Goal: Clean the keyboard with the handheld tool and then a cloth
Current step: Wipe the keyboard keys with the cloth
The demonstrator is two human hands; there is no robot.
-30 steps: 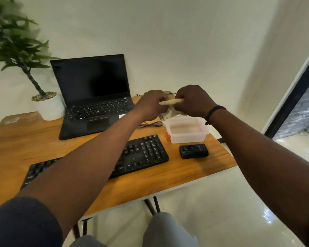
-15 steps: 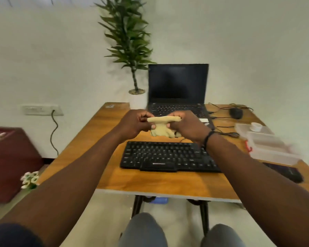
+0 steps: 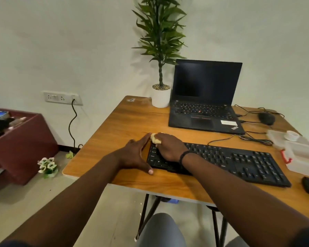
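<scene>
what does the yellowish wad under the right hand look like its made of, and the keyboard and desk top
The yellowish wad, held by the right hand: soft, matte, lumpy, probably cloth, though a putty-like material cannot be excluded. The keyboard: black matte plastic, judging by its moulded keys with printed legends. The desk top: wood or wood-look laminate with visible grain, a slight sheen and a pale edge.

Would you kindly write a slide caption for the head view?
Right hand presses a pale yellow cloth onto the black keyboard; left hand rests flat against its left edge.
</scene>
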